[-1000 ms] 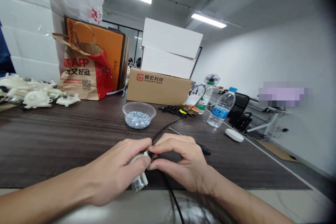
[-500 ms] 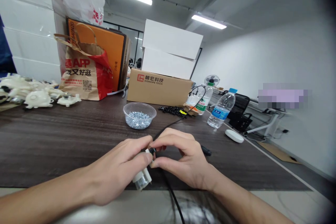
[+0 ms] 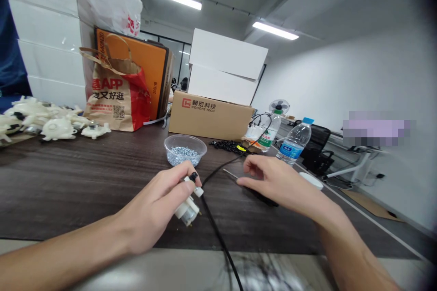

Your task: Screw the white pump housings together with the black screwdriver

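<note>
My left hand (image 3: 160, 204) holds a white plastic part with a motor (image 3: 187, 211) and a small black piece (image 3: 193, 176) at its top, pinched between thumb and fingers. To the right, my right hand (image 3: 269, 177) is over a screwdriver (image 3: 230, 173) lying on the table; its thin metal shaft shows left of the fingers and its dark handle lies under the palm. The fingertips are curled and partly hidden, so a grip on it cannot be made out. A clear bowl of small metal screws (image 3: 185, 151) sits just beyond my left hand.
A black cable (image 3: 218, 232) runs between the hands. Behind are small black parts (image 3: 227, 146), a cardboard box (image 3: 210, 120), a paper bag (image 3: 119, 100) and two bottles, one with a blue cap (image 3: 294, 141). White plastic assemblies (image 3: 58, 129) lie at the left; a white lid (image 3: 310, 181) is at the right.
My right hand has let go of the white part and moved right to the screwdriver. My left hand still holds the part, now slightly higher. The view has shifted a little.
</note>
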